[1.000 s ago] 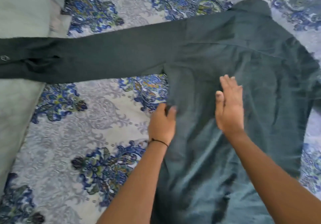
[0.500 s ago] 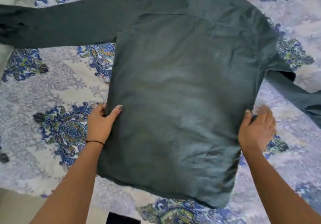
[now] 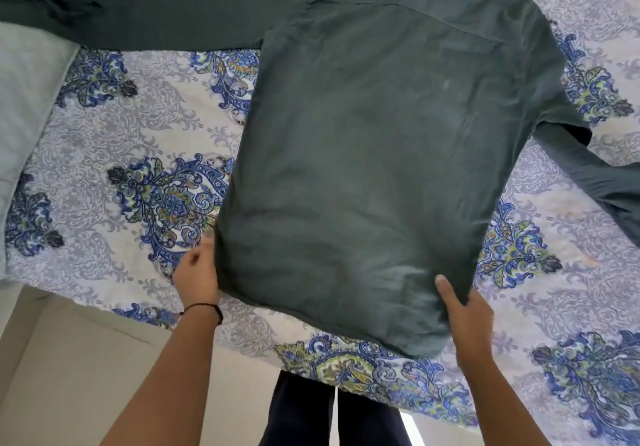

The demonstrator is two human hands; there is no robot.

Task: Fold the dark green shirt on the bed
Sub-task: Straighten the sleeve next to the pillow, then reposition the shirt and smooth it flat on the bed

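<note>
The dark green shirt lies back-up across the bed, its body flat. One long sleeve stretches out to the upper left, and the other trails off to the right edge of the view. My left hand grips the shirt's lower left side edge, fingers curled around the fabric. My right hand holds the lower right corner at the hem, thumb on top of the cloth.
The bed carries a white sheet with blue and green paisley patterns. A pale grey pillow lies at the left under the sleeve's cuff. The bed's near edge runs diagonally below my hands, with light floor and my dark trousers beneath.
Both hands slid down the shirt's sides toward the hem. The right hand went from the side edge to the lower right corner. The view pulled back, showing the bed's edge and the floor.
</note>
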